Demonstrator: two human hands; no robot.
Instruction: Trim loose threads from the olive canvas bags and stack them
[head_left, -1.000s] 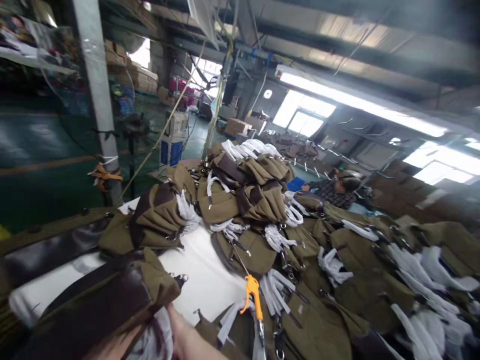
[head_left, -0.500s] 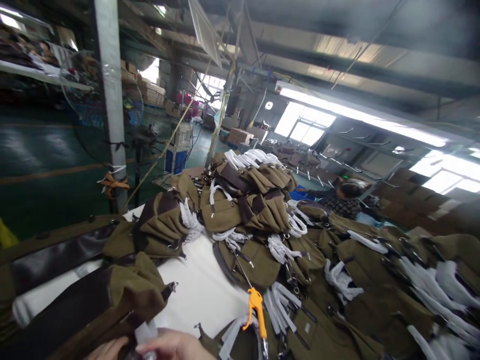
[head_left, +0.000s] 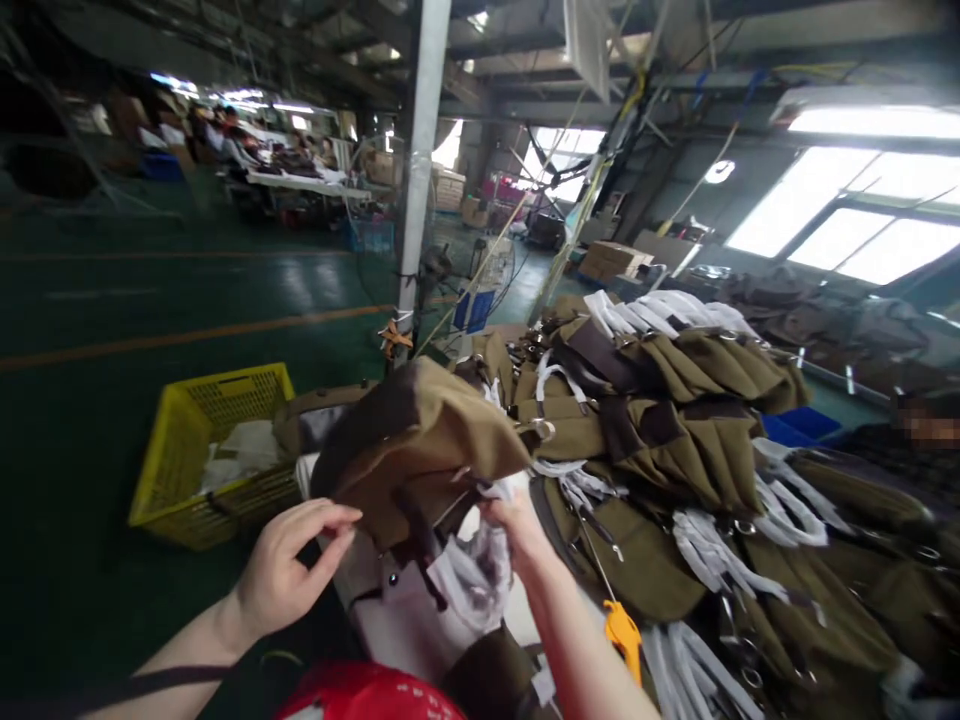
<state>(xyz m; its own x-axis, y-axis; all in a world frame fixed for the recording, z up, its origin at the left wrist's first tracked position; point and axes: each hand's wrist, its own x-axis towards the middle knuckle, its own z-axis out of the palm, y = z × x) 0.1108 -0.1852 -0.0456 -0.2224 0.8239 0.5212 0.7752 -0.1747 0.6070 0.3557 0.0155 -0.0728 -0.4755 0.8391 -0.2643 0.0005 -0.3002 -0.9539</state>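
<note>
Covering most of the counter [head_left: 304, 475]: pile of olive-brown bags [head_left: 675, 450], dark trim, highest toward the far edge, spilling along the right side. White covering shows between bags near the left edge.

Yellow basket [head_left: 217, 378] sits on the green floor, beyond the counter's left edge, pale crumpled material inside.

Held bag [head_left: 427, 430]: olive-brown with dark brown panel, tilted up over the counter's left edge, left of the main pile. Its underside and the opening area face the hands.

Blue bin [head_left: 802, 425] past the counter's far-right part; person [head_left: 926, 440] in dark clothing beside it, partly cut off by the view.

Right hand [head_left: 514, 520]: fingers clenched on the bag's lower right edge, at the base of a white wrapping. Exact grip spot hidden.

Left hand [head_left: 292, 560]: just beside the bag's lower left side, palm turned in, fingers curled, index and thumb tips close together. Can't tell if they pinch anything thin.

White-wrapped straps [head_left: 472, 580] hang below the bag by the right hand, dark strap ends next to them.

Orange air gun [head_left: 624, 630], thin metal nozzle, near edge of the counter, right of the right forearm.

Small round dark snap [head_left: 393, 578] on pale fabric below the bag.
</note>
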